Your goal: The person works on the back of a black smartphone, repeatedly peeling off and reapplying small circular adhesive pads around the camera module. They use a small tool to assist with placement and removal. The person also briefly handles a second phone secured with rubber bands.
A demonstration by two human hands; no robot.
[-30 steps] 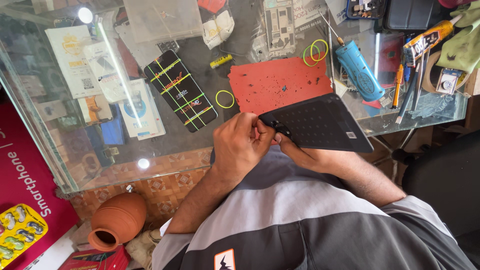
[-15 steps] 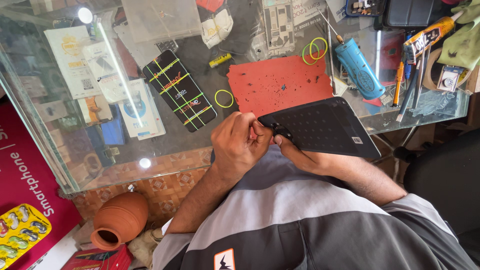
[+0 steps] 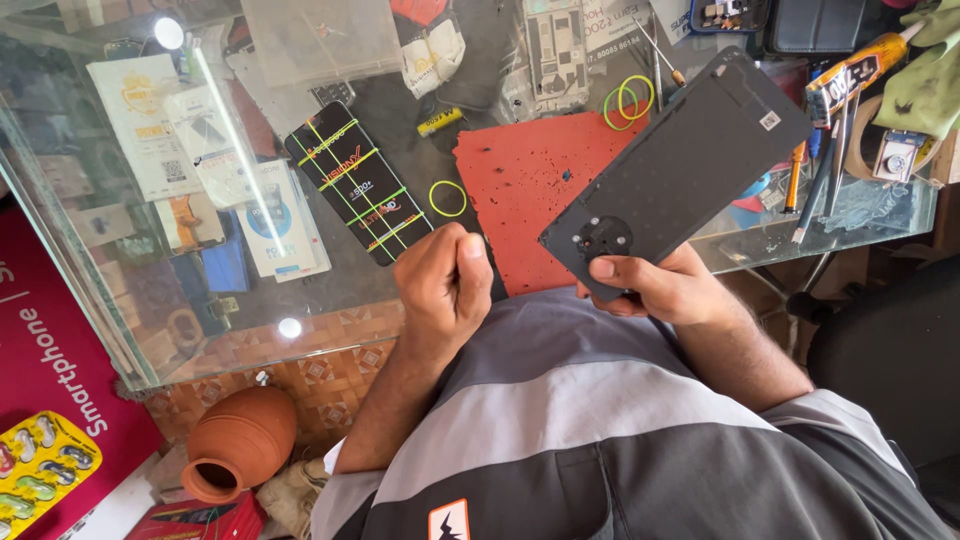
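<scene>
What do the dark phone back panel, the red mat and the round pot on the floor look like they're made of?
Phone back panel: likely plastic, matte dark grey, no glare, held by the right hand.
Red mat: probably rubber or silicone, dull and speckled.
Round pot: seems unglazed terracotta, chalky orange-brown.

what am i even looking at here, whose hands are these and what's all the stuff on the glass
This is one view from a camera worn on a person's head, looking down at their own bare hands. The right hand holds up a dark phone back panel by its lower corner. The left hand is curled in a loose fist; whether it holds anything cannot be told. Below is a glass table with a red mat, a black pack bound with yellow bands, loose yellow rubber bands and small tools.
</scene>
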